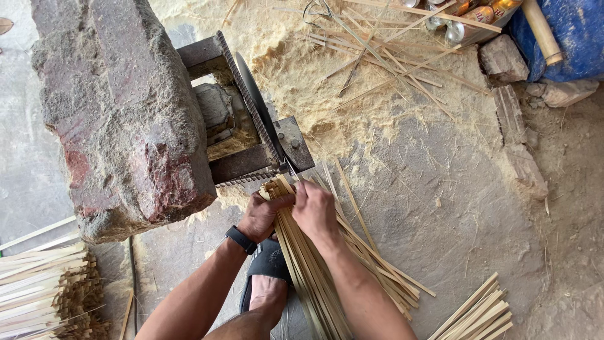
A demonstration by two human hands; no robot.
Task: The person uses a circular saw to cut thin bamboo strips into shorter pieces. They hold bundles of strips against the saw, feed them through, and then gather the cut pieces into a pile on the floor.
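Note:
A thick bundle of pale bamboo strips (313, 277) runs from the bottom middle up to a metal cutting frame (251, 135) with a dark curved blade (258, 104). My left hand (263, 215), with a black wristband, grips the bundle's left side near its top end. My right hand (314, 211) presses on the bundle's right side just below the blade. The strip ends sit against the foot of the frame. My foot in a dark sandal (267, 280) rests under the bundle.
A big rough stone block (119, 107) sits on the frame's left side. Sawdust and loose strips (384, 56) cover the ground beyond. Strip piles lie at the lower left (44, 289) and lower right (478, 318). Cans (469, 19), stones (503, 60) and a blue container (576, 31) are at the top right.

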